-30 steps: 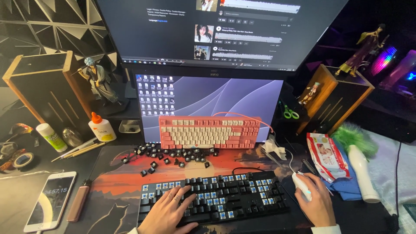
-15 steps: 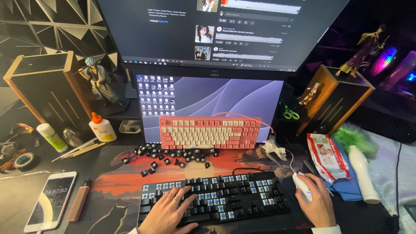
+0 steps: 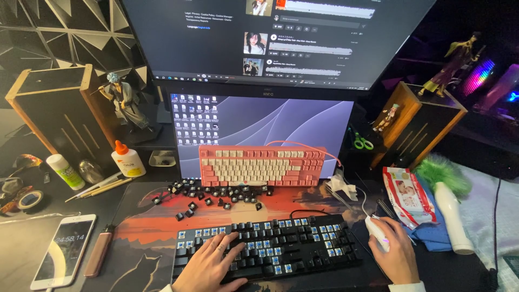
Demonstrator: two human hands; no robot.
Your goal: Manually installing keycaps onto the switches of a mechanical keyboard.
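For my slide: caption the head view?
Left hand on black keyboard, right hand on white mouse.

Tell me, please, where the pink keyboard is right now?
In the head view the pink keyboard leans against the lower monitor at centre, behind the loose black keycaps and the black keyboard.

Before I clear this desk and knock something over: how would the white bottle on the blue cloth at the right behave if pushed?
The white bottle lies on its side, so it would probably roll rather than tip. Its smooth, rounded body looks slippery. The blue cloth beneath may slow it slightly. The right hand on the mouse sits close by, so a nudge from it seems possible.
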